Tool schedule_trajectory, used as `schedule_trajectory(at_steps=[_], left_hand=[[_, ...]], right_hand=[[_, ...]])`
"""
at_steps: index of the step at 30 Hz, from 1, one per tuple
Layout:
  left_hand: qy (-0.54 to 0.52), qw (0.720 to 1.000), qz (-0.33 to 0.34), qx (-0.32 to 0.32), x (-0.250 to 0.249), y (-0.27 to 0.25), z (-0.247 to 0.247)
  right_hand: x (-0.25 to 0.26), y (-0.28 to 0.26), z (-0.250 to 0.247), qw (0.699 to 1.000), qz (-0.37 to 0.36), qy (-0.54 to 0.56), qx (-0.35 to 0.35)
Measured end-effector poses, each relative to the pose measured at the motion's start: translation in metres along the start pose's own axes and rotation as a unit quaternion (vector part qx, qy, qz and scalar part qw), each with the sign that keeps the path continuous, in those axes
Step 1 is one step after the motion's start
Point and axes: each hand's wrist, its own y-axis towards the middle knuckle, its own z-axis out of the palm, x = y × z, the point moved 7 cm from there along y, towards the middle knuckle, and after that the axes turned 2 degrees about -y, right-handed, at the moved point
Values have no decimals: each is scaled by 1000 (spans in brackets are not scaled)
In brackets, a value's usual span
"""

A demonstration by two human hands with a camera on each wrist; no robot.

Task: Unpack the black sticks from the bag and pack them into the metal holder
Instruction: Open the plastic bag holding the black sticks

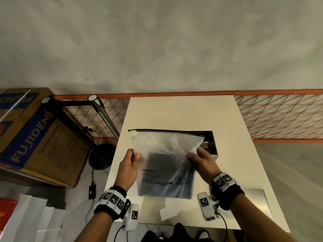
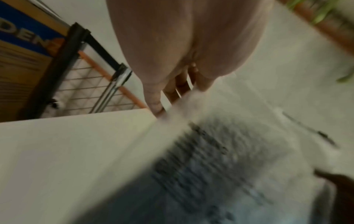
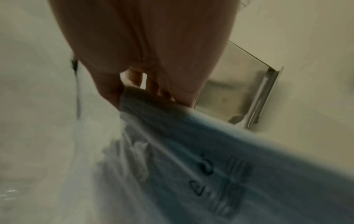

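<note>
A frosted zip bag (image 1: 166, 154) with a black zip strip along its top hangs above the white table (image 1: 236, 168). The dark bundle of black sticks (image 1: 162, 173) fills its lower half, seen only as a blur through the plastic. My left hand (image 1: 130, 158) pinches the bag's left edge (image 2: 172, 109). My right hand (image 1: 201, 157) pinches the right edge (image 3: 145, 97). The metal holder (image 1: 212, 145) stands on the table behind the bag's right side, mostly hidden; in the right wrist view the holder (image 3: 239, 84) shows as a shiny open tray.
A flat metal sheet (image 1: 258, 203) lies at the table's near right corner. A white paper scrap (image 1: 167, 212) sits near the front edge. Left of the table stand a black and chrome post (image 1: 104, 116) and a cardboard box (image 1: 35, 137). An orange mesh fence (image 1: 279, 117) runs behind.
</note>
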Motion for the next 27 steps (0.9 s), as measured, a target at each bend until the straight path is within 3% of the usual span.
schedule_trajectory(at_steps=[3,6,8,10,13,15,21,27], left_hand=[[20,993,-58,99,52,-10,28],[72,962,-135,228,107,-36,65],[77,943,-167,277,125,-55,86],[51,937,-193,288,125,-66,97],[5,945,-209,252,112,-64,98],[-1,953,-196,232,99,-56,96],[-49,955,-148,253,80,-52,100],[24,962,-59,265,58,-51,102]], right_hand=[[-3,1,1,1000,1,15,12],[-9,0,-6,998,14,61,-12],[-8,-1,-8,996,13,85,-27],[-4,-1,-8,994,6,99,-35],[2,0,-13,993,0,115,-42],[6,0,-21,991,-4,120,-60],[22,1,-26,987,-38,123,-93],[15,17,-39,987,18,107,-117]])
